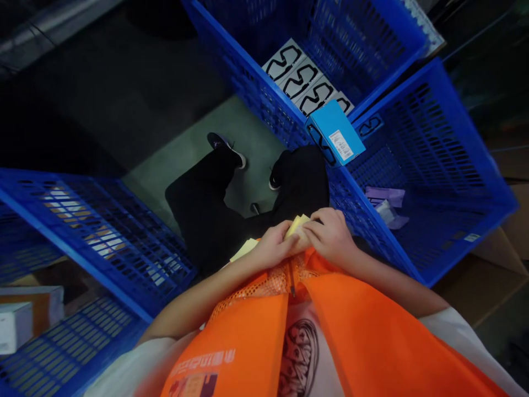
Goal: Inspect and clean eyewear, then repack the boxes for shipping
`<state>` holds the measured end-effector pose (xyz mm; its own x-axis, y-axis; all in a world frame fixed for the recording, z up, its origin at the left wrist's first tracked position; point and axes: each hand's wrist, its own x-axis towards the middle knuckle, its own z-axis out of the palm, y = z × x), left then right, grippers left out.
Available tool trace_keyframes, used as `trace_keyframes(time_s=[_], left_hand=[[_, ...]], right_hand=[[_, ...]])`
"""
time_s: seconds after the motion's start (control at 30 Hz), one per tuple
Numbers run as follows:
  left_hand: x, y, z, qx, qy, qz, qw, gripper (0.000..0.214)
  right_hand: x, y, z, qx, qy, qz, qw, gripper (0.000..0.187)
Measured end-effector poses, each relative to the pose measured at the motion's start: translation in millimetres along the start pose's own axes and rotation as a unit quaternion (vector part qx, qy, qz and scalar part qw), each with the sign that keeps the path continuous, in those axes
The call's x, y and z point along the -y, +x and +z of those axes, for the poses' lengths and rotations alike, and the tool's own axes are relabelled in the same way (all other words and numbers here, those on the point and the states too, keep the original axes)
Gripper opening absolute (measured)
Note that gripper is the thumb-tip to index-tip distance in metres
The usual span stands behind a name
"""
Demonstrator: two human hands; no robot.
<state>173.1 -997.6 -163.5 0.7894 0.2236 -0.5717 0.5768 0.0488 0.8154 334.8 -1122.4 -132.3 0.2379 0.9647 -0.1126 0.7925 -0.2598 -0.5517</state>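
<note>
At my lap, in front of the orange vest, my left hand (276, 243) and my right hand (329, 234) come together. Both have their fingers closed on small yellow paper pieces (296, 225), which look like a folded or stacked slip. Another yellow paper (246, 249) pokes out by my left wrist, partly covered by the forearm and vest. Just beyond my right hand, a blue box (335, 132) with a white label rests across the rims of two crates.
Right of me stands a blue crate (450, 220) with purple and clear packets (386, 201) low inside. Beyond it, another blue crate (351, 41) holds several white boxes with black line graphics (301, 80). More blue crates (103, 231) stand left. Cardboard (485, 275) lies at right.
</note>
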Motion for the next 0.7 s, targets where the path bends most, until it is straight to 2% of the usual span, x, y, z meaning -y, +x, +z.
trace_keyframes(time_s=[0.17,0.33,0.53,0.7], left_hand=[[-2,-7,15.9,0.002,0.011,0.01,1.0,0.027],[-2,-10,25.2,0.014,0.081,0.005,0.997,0.018],[0,-9,28.8,0.018,0.159,-0.002,0.987,0.013],[2,-11,28.7,0.026,0.177,-0.014,0.984,0.013]], right_hand=[[6,-4,-4,0.095,-0.076,-0.032,0.992,0.024],[11,-4,-3,0.166,-0.12,-0.04,0.978,0.018],[15,-3,6,0.219,-0.145,-0.015,0.965,0.016],[19,-2,16,0.252,-0.16,-0.012,0.954,0.016]])
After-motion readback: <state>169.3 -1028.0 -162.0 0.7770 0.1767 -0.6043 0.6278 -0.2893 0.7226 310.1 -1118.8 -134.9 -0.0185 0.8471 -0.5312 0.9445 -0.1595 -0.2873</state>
